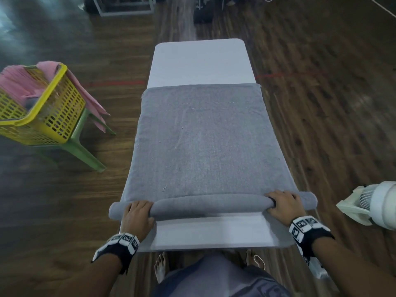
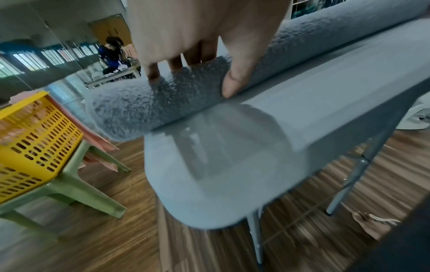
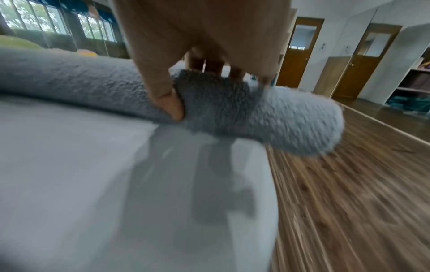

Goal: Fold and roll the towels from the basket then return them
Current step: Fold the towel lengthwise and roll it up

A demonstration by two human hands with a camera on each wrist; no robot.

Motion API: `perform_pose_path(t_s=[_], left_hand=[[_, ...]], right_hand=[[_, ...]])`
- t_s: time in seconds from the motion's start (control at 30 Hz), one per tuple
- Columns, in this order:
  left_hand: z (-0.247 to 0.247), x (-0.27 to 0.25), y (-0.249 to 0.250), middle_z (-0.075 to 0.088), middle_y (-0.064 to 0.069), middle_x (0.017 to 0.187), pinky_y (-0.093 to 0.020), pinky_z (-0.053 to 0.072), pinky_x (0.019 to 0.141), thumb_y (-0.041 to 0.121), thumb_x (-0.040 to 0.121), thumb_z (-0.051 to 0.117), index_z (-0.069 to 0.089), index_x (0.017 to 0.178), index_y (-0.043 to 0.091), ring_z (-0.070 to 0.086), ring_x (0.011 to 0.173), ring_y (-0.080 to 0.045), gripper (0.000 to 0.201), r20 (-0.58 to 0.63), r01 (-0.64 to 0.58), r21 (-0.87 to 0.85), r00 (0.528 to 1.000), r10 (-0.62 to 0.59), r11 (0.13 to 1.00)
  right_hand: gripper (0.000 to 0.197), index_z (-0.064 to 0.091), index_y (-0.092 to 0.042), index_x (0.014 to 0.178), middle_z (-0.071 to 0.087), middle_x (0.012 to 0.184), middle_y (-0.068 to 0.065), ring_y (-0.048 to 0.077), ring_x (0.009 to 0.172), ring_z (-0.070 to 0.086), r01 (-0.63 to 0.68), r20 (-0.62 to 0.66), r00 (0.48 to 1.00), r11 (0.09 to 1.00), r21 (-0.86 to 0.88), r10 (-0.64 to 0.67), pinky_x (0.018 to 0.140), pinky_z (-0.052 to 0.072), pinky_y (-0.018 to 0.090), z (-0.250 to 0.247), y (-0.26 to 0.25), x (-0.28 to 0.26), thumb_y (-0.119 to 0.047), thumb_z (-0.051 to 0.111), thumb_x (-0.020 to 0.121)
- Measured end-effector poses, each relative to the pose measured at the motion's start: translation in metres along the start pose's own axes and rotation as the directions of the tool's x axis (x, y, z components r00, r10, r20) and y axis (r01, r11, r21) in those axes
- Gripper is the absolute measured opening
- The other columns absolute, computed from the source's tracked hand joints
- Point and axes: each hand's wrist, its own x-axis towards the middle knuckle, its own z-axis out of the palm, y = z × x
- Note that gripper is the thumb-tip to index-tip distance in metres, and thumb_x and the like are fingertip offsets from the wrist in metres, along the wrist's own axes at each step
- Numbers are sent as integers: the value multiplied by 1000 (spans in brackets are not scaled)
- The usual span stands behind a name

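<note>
Head view: grey terry towel [image 1: 201, 142], near edge rolled, gripped by left hand [image 1: 137, 217] and right hand [image 1: 282, 207]; most left flat on white desk [image 1: 201, 61].

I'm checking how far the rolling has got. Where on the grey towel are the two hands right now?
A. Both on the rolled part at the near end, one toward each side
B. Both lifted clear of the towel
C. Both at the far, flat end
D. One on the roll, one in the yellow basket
A: the left hand and right hand each grip the rolled near end of the grey towel, fingers curled over it.
</note>
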Motion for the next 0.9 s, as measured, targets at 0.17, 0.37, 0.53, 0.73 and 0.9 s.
perform_pose_path(t_s=[0.17,0.37,0.53,0.73,0.9], left_hand=[[-13,37,0,57,-9,127,-46,40,100,27,90,42,56,125,12,53,114,-29,41,-86,54,3,995,-53,999],[5,16,3,59,-7,124,-50,39,104,20,69,74,55,126,10,55,116,-30,61,3,-12,-7,1000,12,1000],[1,11,12,67,0,90,-41,44,86,18,69,61,65,92,17,60,87,-25,23,-88,40,-7,995,-40,999],[2,24,5,47,-6,142,-49,21,116,12,91,46,42,141,12,40,133,-27,50,-59,34,14,998,-33,999],[8,4,19,58,-9,129,-53,33,110,15,70,69,53,130,8,51,123,-28,63,-1,-3,56,1000,3,998]], right_hand=[[50,50,-36,131,49,136,-6,17,128,43,-32,-54,998,997,72,35,108,23,42,-21,-8,26,-28,57,82],[57,53,-26,128,57,127,-2,23,121,50,51,-64,997,998,28,-49,106,26,44,9,-9,-5,-29,70,74],[35,61,-36,109,66,106,-11,17,103,57,21,-10,1000,999,-42,-21,100,32,43,-1,-15,2,-40,59,74],[39,49,-27,135,49,142,-6,15,131,42,-27,-132,990,996,89,38,112,22,46,-8,-16,3,-33,42,98],[60,44,-26,141,46,145,-7,17,136,39,-1,-100,995,998,58,7,111,22,46,16,-13,-20,-54,54,90]])
